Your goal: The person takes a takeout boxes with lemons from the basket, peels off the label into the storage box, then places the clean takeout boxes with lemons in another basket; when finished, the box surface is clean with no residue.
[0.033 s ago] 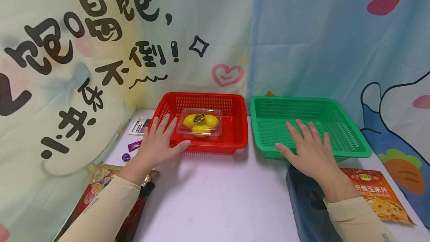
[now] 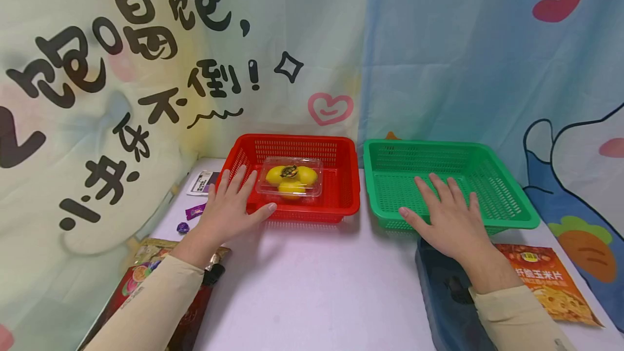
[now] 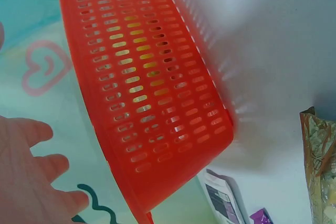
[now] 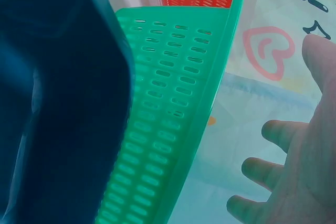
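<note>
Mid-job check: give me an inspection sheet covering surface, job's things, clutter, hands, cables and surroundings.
Surface: white tabletop, faint shadows.
Job's things: red basket holds a clear box of yellow fruit; green basket alongside, nothing seen inside.
Clutter: flat packet, two small purple pieces and red bag left; dark blue container and orange bag right.
Hands: left hand by red basket, right hand by green; fingers spread, holding nothing.
Cables: nothing seen.
Surroundings: printed backdrop behind.

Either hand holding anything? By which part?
Nothing is held. The left hand is spread, fingers extended, near the red rectangular plastic basket; the right hand likewise near the green rectangular plastic basket.
</note>
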Demonstrator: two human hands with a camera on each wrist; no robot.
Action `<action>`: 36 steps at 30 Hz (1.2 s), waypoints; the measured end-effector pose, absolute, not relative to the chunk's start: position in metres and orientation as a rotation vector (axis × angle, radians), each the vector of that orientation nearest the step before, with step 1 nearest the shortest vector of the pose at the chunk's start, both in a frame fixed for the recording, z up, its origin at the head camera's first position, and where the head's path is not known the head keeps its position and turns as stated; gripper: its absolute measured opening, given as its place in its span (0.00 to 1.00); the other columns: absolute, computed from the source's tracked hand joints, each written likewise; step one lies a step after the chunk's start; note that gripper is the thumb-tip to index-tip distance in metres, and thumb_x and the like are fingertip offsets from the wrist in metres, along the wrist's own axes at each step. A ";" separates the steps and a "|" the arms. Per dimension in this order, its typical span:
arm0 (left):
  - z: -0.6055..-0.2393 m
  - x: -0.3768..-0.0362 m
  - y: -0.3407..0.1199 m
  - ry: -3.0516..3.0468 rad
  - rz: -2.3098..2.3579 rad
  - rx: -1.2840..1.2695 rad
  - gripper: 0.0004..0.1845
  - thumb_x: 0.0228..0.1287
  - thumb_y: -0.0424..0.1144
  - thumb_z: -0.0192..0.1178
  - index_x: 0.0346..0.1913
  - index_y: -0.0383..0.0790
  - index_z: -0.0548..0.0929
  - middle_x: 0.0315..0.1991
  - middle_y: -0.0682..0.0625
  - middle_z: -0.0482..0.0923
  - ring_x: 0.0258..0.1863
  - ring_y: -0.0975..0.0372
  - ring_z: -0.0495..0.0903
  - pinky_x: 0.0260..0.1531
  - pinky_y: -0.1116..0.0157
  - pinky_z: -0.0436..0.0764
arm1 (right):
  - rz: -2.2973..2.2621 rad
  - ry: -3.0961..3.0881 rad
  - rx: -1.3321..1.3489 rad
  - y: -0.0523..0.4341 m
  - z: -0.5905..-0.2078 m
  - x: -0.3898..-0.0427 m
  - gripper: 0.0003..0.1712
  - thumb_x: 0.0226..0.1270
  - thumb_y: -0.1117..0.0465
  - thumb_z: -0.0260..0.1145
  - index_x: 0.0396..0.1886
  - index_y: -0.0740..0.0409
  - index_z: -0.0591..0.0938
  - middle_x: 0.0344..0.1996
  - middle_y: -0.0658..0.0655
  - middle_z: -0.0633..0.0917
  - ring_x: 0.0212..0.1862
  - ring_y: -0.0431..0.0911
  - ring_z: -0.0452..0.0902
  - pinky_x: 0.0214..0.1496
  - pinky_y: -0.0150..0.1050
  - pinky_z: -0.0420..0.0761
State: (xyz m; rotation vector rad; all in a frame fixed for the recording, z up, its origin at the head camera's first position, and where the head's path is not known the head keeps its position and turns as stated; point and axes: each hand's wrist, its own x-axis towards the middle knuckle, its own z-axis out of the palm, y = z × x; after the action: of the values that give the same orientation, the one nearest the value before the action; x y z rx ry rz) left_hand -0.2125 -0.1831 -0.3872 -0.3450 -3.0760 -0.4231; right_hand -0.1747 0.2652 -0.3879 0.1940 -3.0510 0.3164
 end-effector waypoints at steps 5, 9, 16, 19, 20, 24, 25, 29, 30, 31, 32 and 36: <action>-0.388 -0.212 -0.183 -3.079 -0.431 -0.340 0.55 0.66 0.76 0.52 0.86 0.49 0.49 0.87 0.42 0.40 0.85 0.38 0.36 0.78 0.27 0.41 | 0.318 -3.051 0.200 0.265 -0.389 -0.175 0.56 0.73 0.22 0.49 0.87 0.49 0.50 0.84 0.69 0.50 0.82 0.75 0.40 0.72 0.86 0.37; -0.390 -0.211 -0.183 -3.074 -0.454 -0.340 0.55 0.66 0.76 0.52 0.85 0.47 0.50 0.87 0.41 0.41 0.85 0.38 0.38 0.79 0.28 0.42 | 0.323 -3.047 0.206 0.264 -0.390 -0.173 0.56 0.73 0.22 0.49 0.87 0.49 0.50 0.84 0.69 0.50 0.82 0.75 0.40 0.72 0.86 0.37; -0.394 -0.211 -0.186 -3.034 -0.506 -0.331 0.57 0.67 0.73 0.54 0.85 0.38 0.50 0.86 0.37 0.46 0.85 0.41 0.42 0.83 0.36 0.46 | 0.329 -2.991 0.252 0.263 -0.391 -0.172 0.55 0.73 0.24 0.52 0.86 0.52 0.53 0.83 0.69 0.53 0.82 0.72 0.44 0.75 0.82 0.43; -0.396 -0.213 -0.189 -3.027 -0.518 -0.291 0.57 0.68 0.72 0.54 0.84 0.33 0.50 0.85 0.35 0.46 0.85 0.40 0.43 0.83 0.37 0.46 | 0.326 -2.959 0.274 0.263 -0.391 -0.173 0.54 0.74 0.26 0.54 0.86 0.53 0.54 0.82 0.70 0.55 0.82 0.72 0.46 0.76 0.81 0.45; -0.397 -0.214 -0.191 -3.030 -0.519 -0.271 0.58 0.68 0.72 0.54 0.84 0.32 0.49 0.85 0.34 0.45 0.85 0.39 0.42 0.83 0.36 0.46 | 0.327 -2.950 0.281 0.262 -0.391 -0.173 0.54 0.74 0.26 0.54 0.86 0.53 0.54 0.82 0.70 0.55 0.81 0.72 0.47 0.76 0.81 0.46; -0.402 -0.219 -0.198 -3.051 -0.502 -0.182 0.58 0.69 0.70 0.54 0.83 0.28 0.48 0.85 0.33 0.43 0.85 0.37 0.41 0.82 0.35 0.47 | 0.331 -2.920 0.300 0.259 -0.389 -0.174 0.53 0.74 0.27 0.55 0.85 0.53 0.56 0.81 0.70 0.57 0.81 0.71 0.49 0.76 0.80 0.48; -0.403 -0.219 -0.199 -3.056 -0.501 -0.167 0.58 0.70 0.70 0.54 0.82 0.27 0.48 0.85 0.32 0.43 0.84 0.36 0.40 0.82 0.35 0.47 | 0.331 -2.917 0.303 0.258 -0.389 -0.174 0.53 0.74 0.27 0.55 0.85 0.53 0.56 0.81 0.70 0.57 0.81 0.71 0.49 0.76 0.80 0.48; -0.409 -0.223 -0.205 -3.071 -0.522 -0.128 0.59 0.70 0.69 0.55 0.82 0.26 0.46 0.85 0.32 0.41 0.85 0.36 0.38 0.82 0.37 0.47 | 0.336 -2.918 0.307 0.255 -0.388 -0.174 0.53 0.74 0.27 0.55 0.85 0.53 0.56 0.82 0.70 0.57 0.81 0.71 0.48 0.77 0.80 0.47; -0.410 -0.223 -0.206 -3.073 -0.530 -0.124 0.59 0.70 0.69 0.55 0.82 0.26 0.46 0.85 0.32 0.41 0.85 0.36 0.38 0.82 0.37 0.47 | 0.338 -2.918 0.307 0.254 -0.387 -0.173 0.53 0.74 0.27 0.55 0.85 0.53 0.56 0.82 0.70 0.57 0.81 0.71 0.48 0.77 0.79 0.47; -0.411 -0.224 -0.207 -3.073 -0.537 -0.120 0.59 0.69 0.69 0.55 0.82 0.26 0.46 0.85 0.31 0.41 0.85 0.37 0.38 0.82 0.37 0.47 | 0.338 -2.919 0.306 0.254 -0.387 -0.173 0.53 0.74 0.27 0.55 0.85 0.53 0.56 0.82 0.70 0.57 0.81 0.71 0.48 0.77 0.79 0.47; -0.412 -0.224 -0.208 -3.072 -0.544 -0.116 0.59 0.69 0.69 0.56 0.83 0.26 0.46 0.85 0.31 0.41 0.85 0.37 0.38 0.82 0.36 0.47 | 0.338 -2.919 0.307 0.253 -0.387 -0.173 0.53 0.74 0.27 0.55 0.85 0.53 0.56 0.82 0.70 0.57 0.81 0.71 0.48 0.77 0.79 0.47; -0.414 -0.225 -0.210 -3.077 -0.562 -0.094 0.60 0.68 0.70 0.56 0.83 0.28 0.45 0.85 0.32 0.42 0.85 0.37 0.39 0.80 0.34 0.52 | 0.334 -2.911 0.315 0.252 -0.386 -0.173 0.52 0.74 0.27 0.55 0.85 0.52 0.56 0.82 0.69 0.57 0.81 0.71 0.49 0.77 0.79 0.47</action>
State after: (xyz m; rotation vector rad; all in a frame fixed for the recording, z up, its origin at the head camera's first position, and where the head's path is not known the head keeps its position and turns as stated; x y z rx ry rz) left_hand -0.2253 -0.2098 -0.4141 -0.0942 -3.0773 -0.5620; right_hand -0.1729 0.2518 -0.3859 0.3147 -2.9107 0.3340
